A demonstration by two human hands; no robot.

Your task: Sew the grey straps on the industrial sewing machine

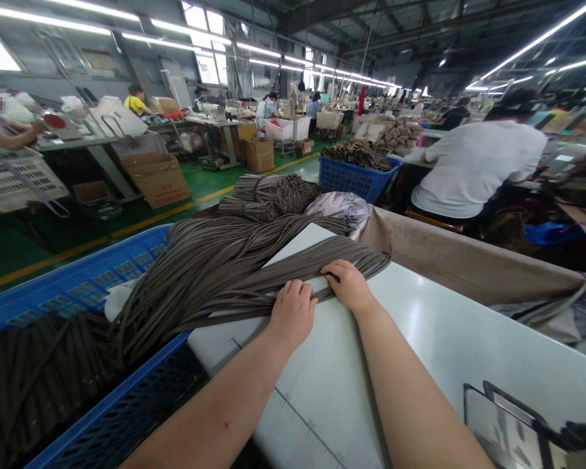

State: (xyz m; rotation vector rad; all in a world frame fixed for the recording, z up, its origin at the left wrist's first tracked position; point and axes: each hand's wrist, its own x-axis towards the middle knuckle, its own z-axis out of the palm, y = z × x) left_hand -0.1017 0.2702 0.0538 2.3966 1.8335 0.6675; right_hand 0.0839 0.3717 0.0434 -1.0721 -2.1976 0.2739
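Observation:
A thick bundle of long grey-brown fabric strips [254, 277] drapes over a white table [420, 326]. At the bundle's near edge, my left hand [293, 314] has its fingers curled over the strips. My right hand [349, 284] is a little farther right, thumb and fingers pinched together at the same near edge. Both hands rest just above the tabletop. How many strips each one grips is hidden under the fingers. Leftward, the strips trail off the table and over a blue plastic basket [131, 384].
More tied strip bundles [258, 195] lie behind. A second blue basket [351, 179] stands beyond them. A co-worker in a white shirt [478, 169] sits at the right. Beige cloth [469, 254] borders the table's far side. A black-framed object [508, 423] lies front right.

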